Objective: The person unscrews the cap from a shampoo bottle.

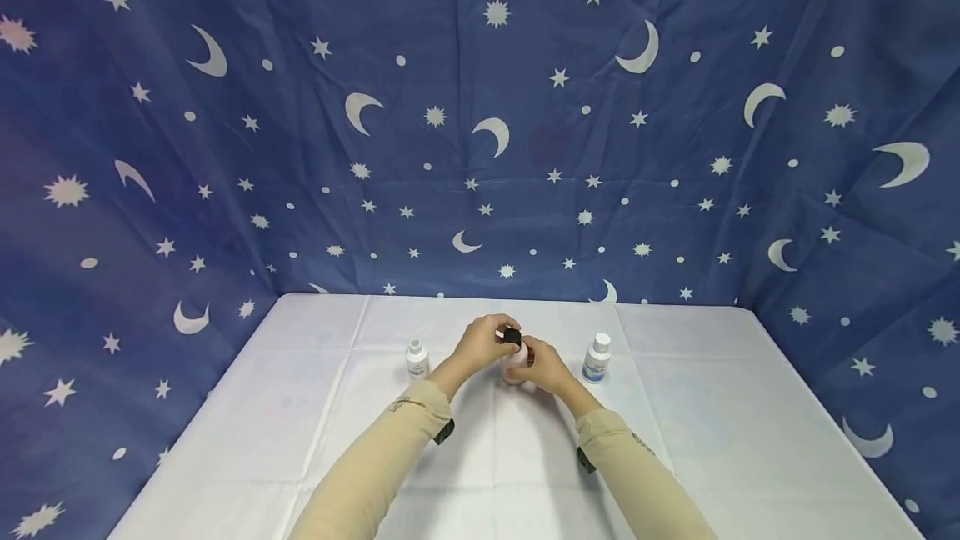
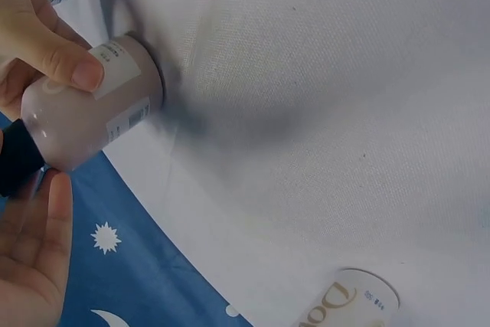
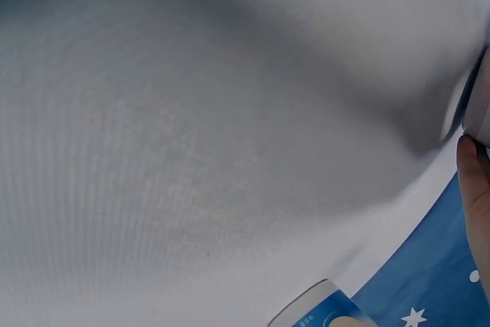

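Observation:
A pinkish bottle [image 1: 513, 368] with a black cap [image 1: 512, 336] stands on the white table between my hands. My left hand [image 1: 480, 343] holds the cap from above and the left, fingers behind it and thumb in front. The right hand [image 1: 544, 368] grips the bottle's body, its thumb lying across the front near a white label [image 2: 116, 69]. In the left wrist view the pinkish bottle [image 2: 92, 105] is large, while the cap [image 2: 19, 157] is partly cut off. Only a sliver of the bottle [image 3: 479, 109] and some right-hand fingers [image 3: 473, 178] show in the right wrist view.
Left of my hands stands a white bottle [image 1: 417, 359] with a bare threaded neck; its gold lettering [image 2: 329, 304] shows up close. A white-capped bottle [image 1: 597, 358] with a blue label stands to the right. Blue star-patterned cloth [image 1: 495, 148] hangs behind the table [image 1: 720, 440].

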`<state>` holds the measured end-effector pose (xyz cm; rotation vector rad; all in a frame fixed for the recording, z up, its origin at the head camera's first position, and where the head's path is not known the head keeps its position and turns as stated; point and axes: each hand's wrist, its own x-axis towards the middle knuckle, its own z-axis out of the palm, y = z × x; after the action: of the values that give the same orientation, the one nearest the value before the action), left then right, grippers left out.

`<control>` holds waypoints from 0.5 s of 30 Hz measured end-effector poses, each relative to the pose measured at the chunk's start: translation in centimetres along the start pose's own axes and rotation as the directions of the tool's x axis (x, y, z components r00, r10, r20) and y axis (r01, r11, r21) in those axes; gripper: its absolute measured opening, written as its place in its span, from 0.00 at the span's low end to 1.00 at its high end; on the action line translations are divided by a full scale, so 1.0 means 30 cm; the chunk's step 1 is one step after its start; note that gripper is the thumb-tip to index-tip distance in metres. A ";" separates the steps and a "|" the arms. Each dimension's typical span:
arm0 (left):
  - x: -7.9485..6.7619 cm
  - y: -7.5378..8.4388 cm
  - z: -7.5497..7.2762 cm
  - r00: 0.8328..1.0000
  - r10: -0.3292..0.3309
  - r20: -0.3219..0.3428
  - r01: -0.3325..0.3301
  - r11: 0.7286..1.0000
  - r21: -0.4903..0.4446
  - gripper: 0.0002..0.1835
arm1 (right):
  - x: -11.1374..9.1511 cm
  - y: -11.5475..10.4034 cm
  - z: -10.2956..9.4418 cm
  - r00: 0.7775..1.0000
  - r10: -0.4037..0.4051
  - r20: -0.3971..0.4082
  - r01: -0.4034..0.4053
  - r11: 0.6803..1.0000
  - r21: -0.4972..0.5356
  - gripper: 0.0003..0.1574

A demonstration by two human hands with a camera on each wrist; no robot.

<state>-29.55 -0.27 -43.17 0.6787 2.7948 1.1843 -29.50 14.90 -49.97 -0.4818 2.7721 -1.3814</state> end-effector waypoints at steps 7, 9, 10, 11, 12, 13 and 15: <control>-0.016 -0.015 -0.020 1.000 0.012 0.023 -0.011 0.999 -0.047 0.15 | -0.016 -0.023 -0.011 1.000 -0.012 0.004 0.012 0.999 0.038 0.32; -0.019 -0.018 -0.026 0.999 0.023 0.022 -0.022 0.998 -0.066 0.15 | -0.021 -0.031 -0.017 1.000 -0.018 0.001 0.018 0.999 0.040 0.32; -0.021 -0.020 -0.029 0.999 0.030 0.020 -0.029 0.997 -0.076 0.15 | -0.023 -0.035 -0.020 1.000 -0.021 0.001 0.021 0.999 0.041 0.32; -0.022 -0.021 -0.032 0.999 0.032 0.020 -0.030 0.996 -0.085 0.15 | -0.026 -0.040 -0.024 1.000 -0.022 0.000 0.022 0.999 0.043 0.33; -0.023 -0.022 -0.035 0.999 0.031 0.022 -0.029 0.995 -0.095 0.16 | -0.029 -0.045 -0.028 1.000 -0.024 0.000 0.024 0.999 0.048 0.33; -0.025 -0.022 -0.038 0.999 0.031 0.021 -0.029 0.994 -0.105 0.16 | -0.032 -0.049 -0.032 1.000 -0.031 -0.002 0.031 0.998 0.047 0.33; -0.031 -0.017 -0.048 0.999 0.036 0.018 -0.034 0.991 -0.127 0.16 | -0.038 -0.060 -0.041 0.999 -0.050 -0.003 0.050 0.998 0.037 0.33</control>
<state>-29.17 -1.94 -42.63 0.7280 2.6743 1.3389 -28.11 15.16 -47.97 -0.5528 2.7488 -1.4408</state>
